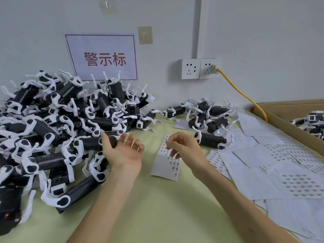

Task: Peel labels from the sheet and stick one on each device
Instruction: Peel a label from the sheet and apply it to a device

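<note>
A strip-shaped label sheet (163, 165) with small black printed labels lies on the pale green table (157, 207) in the middle. My right hand (184, 148) hovers over its upper end, thumb and forefinger curled together at a label near the sheet's top. My left hand (124, 151) is palm up with relaxed fingers, holding nothing, beside a big pile of black-and-white devices (57, 127). One device (212, 140) lies alone just right of my right hand.
A smaller group of devices (206, 114) lies at the back. Loose label sheets (280, 172) cover the table's right side. A cardboard box (280, 111) with more devices stands at far right. A yellow cable (245, 95) runs from the wall socket.
</note>
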